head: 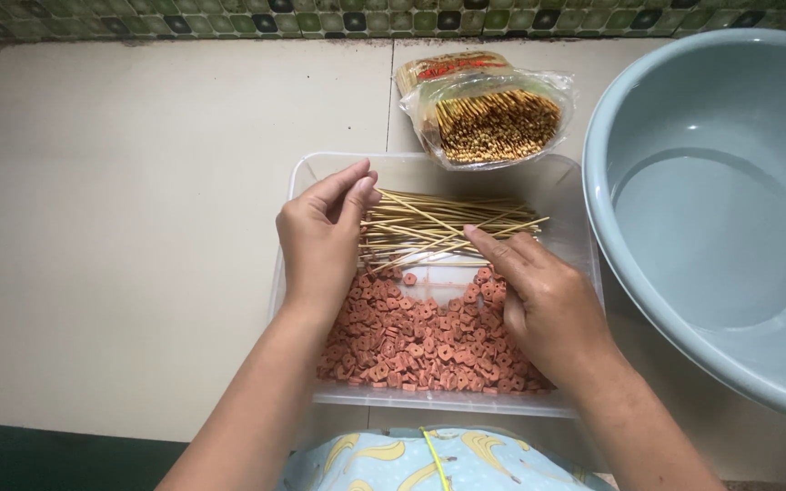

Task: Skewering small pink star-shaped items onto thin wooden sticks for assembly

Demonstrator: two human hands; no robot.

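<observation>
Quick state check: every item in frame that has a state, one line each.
left hand: open, fingertips on the ends of the loose skewers
right hand: open, fingers resting on the loose skewers
loose skewers: lying flat in the clear tub, roughly parallel
clear tub: lidless, holds skewers and sausage slices
sausage slices: cut, heaped, unskewered
skewer bag: open at the top, still full
grey basin: upright, empty

Pale yellow thin bamboo skewers (438, 232) are lying over reddish-pink round sausage slices (425, 341) in a clear plastic rectangular tub (448, 400). A wide grey-blue plastic basin (711, 209) is showing plain, while light blue cloth (429, 459) is showing yellow bananas.
</observation>
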